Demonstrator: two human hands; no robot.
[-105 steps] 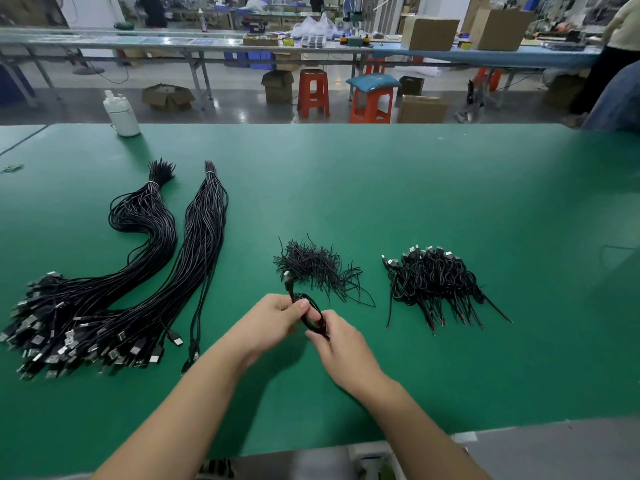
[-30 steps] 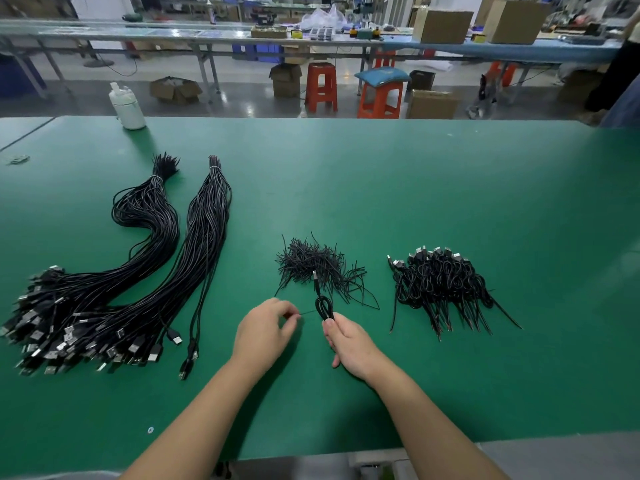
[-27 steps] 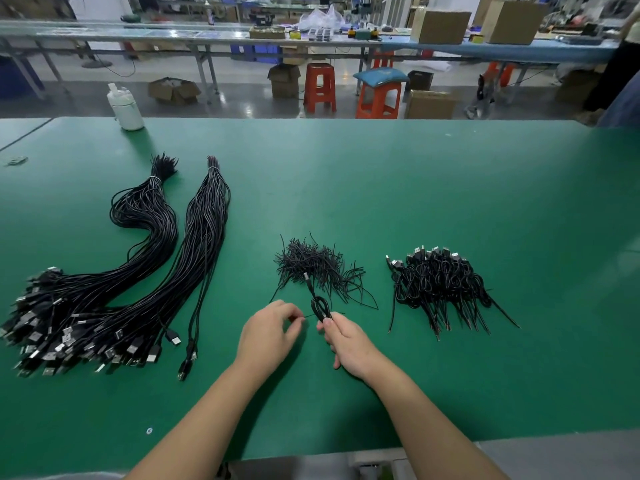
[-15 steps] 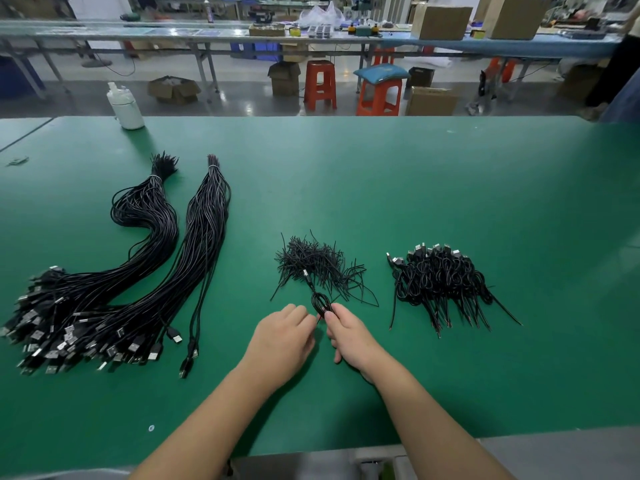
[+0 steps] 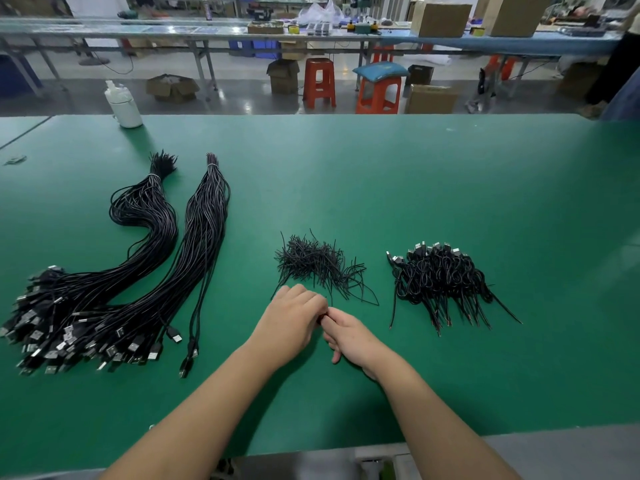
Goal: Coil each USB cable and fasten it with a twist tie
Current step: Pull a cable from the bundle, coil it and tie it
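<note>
The coiled USB cable (image 5: 322,318), visible half a second ago, is now almost hidden between both hands at lower centre. The left hand (image 5: 289,322) and right hand (image 5: 349,336) each pinch it in their grip, so probably the twist tie is being tightened.

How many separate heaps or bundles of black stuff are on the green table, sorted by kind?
Long uncoiled cable bundles: 2, left one and right one
Twist tie pile: 1
Finished coiled cable pile: 1
Total: 4
</note>
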